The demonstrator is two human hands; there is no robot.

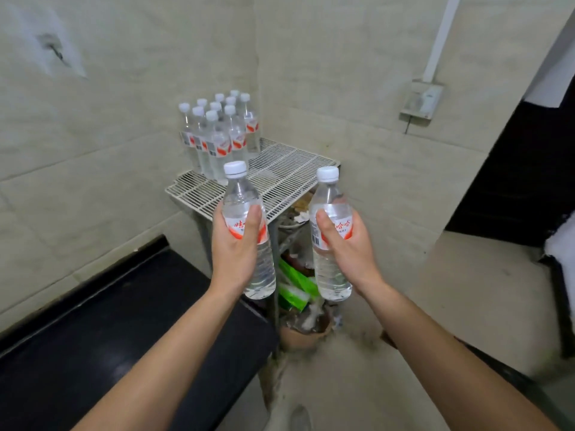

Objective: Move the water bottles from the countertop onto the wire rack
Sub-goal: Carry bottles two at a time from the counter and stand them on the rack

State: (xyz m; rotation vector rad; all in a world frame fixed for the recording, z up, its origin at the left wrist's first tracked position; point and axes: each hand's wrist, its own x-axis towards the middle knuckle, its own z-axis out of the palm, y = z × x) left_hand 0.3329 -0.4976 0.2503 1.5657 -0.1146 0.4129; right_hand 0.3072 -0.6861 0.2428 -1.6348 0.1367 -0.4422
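Observation:
My left hand grips a clear water bottle with a white cap and a red-and-white label, held upright in front of the white wire rack. My right hand grips a second, matching bottle, also upright, just right of the rack's front edge. Both bottles hang in the air, slightly below the rack's top. Several more bottles stand clustered on the rack's back left corner against the tiled wall. The black countertop runs along the lower left, with no bottles visible on it.
The rack stands in a corner between two tiled walls. Under it lie green packaging, a brown pot and clutter on the floor. A wall socket sits on the right wall, next to a dark doorway.

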